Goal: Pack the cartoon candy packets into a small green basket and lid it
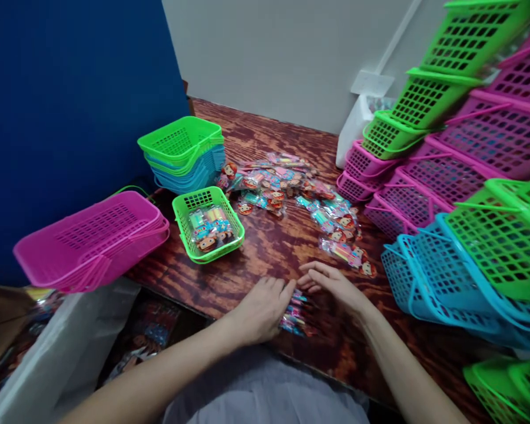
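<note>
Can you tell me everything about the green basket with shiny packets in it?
The green basket looks like plastic, with rounded corners, a smooth rim and walls full of holes. It stands upright, open at the top, on the brown table. Inside lie shiny, clear packets with colourful pieces and cartoon faces. Neither the left hand nor the right hand touches it. Behind it is a stack of green and blue baskets; I can't tell whether they touch.

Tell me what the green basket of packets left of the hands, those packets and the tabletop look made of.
Green basket: likely moulded plastic, slightly glossy; even colour, regular lattice holes.
Packets: probably clear plastic film, shiny; bright highlights, coloured contents showing through.
Tabletop: wood or wood-look covering, faintly glossy; streaked grain shows, but which is unclear.
</note>
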`<state>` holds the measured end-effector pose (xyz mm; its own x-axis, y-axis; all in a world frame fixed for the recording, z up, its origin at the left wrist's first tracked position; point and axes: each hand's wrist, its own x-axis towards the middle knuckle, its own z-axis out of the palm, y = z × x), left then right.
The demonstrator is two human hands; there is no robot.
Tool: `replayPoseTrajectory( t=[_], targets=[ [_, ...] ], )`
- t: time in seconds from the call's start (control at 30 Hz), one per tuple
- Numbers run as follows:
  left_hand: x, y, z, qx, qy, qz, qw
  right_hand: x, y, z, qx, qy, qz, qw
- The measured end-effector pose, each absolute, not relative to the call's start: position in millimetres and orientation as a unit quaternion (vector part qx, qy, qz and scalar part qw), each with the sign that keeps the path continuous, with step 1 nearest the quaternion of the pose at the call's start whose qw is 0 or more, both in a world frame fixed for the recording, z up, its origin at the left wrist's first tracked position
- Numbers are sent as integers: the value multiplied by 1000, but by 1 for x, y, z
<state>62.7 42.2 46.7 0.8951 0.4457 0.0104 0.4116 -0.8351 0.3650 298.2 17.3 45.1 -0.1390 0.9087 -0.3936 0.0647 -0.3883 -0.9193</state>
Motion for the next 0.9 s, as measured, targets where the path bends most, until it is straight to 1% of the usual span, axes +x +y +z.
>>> replayPoseTrajectory(
  t=[0.07,0.17,0.27,0.33,0.4,0.43,0.5,0.53,0.63,0.73,0.8,0.9],
  targets=[
    [65,43,47,959,217,41,178,302,10,43,-570,-444,596,351],
    [67,47,49,953,228,51,194,308,-2,36,-597,-405,567,397],
    [67,52,51,922,283,81,253,311,-13,23,-608,-334,553,462],
    [67,56,54,865,339,134,345,306,-17,16,-573,-302,558,519],
    [65,58,59,752,374,215,499,292,-17,14,-509,-287,586,561],
    [63,59,63,676,376,254,581,283,-15,16,-477,-289,608,565],
    [58,60,73,522,364,323,701,261,-6,29,-423,-311,653,545],
    [55,62,80,460,359,358,729,249,1,39,-405,-327,669,531],
    [38,75,101,350,356,462,733,212,39,73,-402,-358,668,514],
    [15,102,117,288,352,531,715,175,92,99,-413,-398,648,501],
    [0,126,120,232,361,548,718,153,127,105,-417,-458,625,474],
    [-16,155,116,133,388,530,742,129,169,99,-473,-545,553,416]
  ],
)
